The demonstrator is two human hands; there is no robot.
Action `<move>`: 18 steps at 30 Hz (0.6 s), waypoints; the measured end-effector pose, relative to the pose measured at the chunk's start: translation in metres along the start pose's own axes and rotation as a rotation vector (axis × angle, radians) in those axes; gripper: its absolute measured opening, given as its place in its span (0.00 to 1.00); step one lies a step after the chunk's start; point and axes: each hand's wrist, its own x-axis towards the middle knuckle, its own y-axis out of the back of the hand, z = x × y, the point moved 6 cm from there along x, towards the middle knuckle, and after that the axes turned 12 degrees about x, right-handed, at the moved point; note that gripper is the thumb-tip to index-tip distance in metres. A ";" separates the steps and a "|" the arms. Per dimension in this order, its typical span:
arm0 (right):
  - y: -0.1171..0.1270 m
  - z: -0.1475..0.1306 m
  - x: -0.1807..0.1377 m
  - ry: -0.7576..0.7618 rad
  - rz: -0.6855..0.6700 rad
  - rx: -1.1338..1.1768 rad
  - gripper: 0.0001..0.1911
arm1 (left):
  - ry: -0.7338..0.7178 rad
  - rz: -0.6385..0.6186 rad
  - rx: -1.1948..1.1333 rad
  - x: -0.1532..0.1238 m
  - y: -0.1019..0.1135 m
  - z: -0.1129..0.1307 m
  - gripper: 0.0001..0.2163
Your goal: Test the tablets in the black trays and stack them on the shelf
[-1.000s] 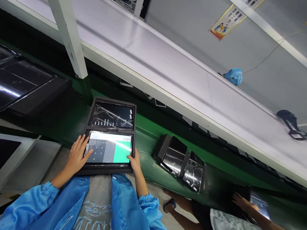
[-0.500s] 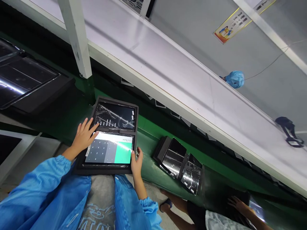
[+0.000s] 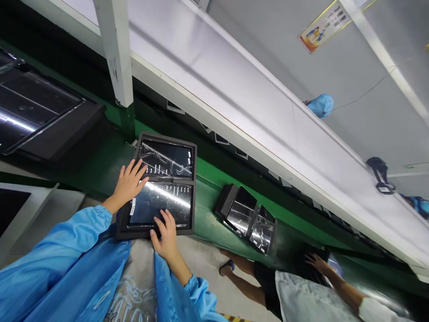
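A dark foam tray (image 3: 193, 188) lies on the green conveyor belt (image 3: 209, 226) and holds two tablets in clear film. The far tablet (image 3: 169, 159) shows a dark screen with small white icons. The near tablet (image 3: 167, 203) is dark too, with a row of icons. My left hand (image 3: 129, 183) rests open, fingers spread, on the tray's left side at the far tablet's corner. My right hand (image 3: 166, 232) lies on the near tablet's lower edge, fingers flat on the screen.
A second tray (image 3: 248, 219) with two shiny tablets lies further right on the belt. A co-worker's hand (image 3: 317, 261) reaches onto the belt at the right. A white shelf (image 3: 234, 103) and post (image 3: 115, 53) run overhead. Large dark trays (image 3: 36, 116) sit at the left.
The near tablet's bright keypad screen has gone dark with icons. My left hand moved up to the far tablet's corner. My right hand slid from the tray's right edge onto the near screen.
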 end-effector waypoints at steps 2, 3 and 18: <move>-0.010 -0.006 0.004 0.013 -0.078 -0.065 0.25 | 0.048 0.024 -0.063 0.000 0.000 -0.005 0.29; -0.013 -0.009 0.006 0.011 -0.104 -0.099 0.25 | 0.072 0.035 -0.090 -0.001 0.001 -0.007 0.29; -0.030 -0.011 0.010 -0.065 0.018 -0.167 0.22 | 0.058 0.082 -0.153 -0.004 0.000 -0.014 0.23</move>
